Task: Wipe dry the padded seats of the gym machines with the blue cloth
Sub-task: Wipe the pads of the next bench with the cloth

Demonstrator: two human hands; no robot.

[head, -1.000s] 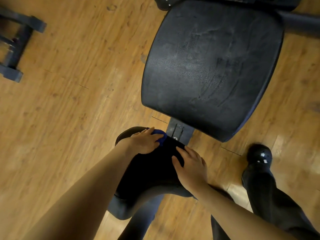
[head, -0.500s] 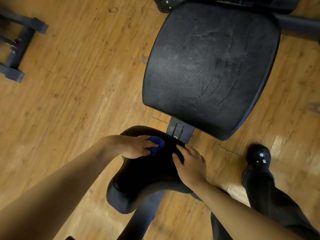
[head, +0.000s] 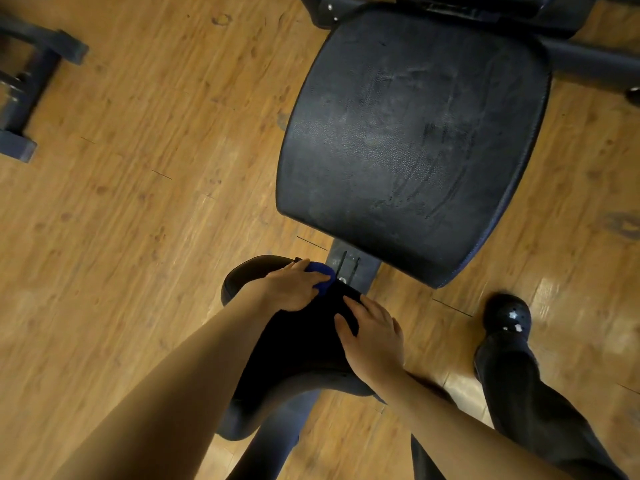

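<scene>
A small black padded seat (head: 298, 344) sits low in the middle, partly hidden under my arms. My left hand (head: 294, 287) grips the bunched blue cloth (head: 320, 275) and presses it on the seat's far edge. Only a bit of the cloth shows past my fingers. Resting flat on the seat's right side, my right hand (head: 374, 336) has its fingers spread. Beyond the small seat lies a large black padded seat (head: 412, 140), with smear marks on its surface.
A grey metal bracket (head: 349, 268) joins the two pads. My black shoe and trouser leg (head: 509, 344) stand on the wooden floor at right. A dark machine foot (head: 24, 98) lies at far left, and a dark frame (head: 485, 8) runs along the top.
My left hand with the blue cloth slid left and toward me across the small seat, then back out to its far edge. My right hand stayed put on the seat.
</scene>
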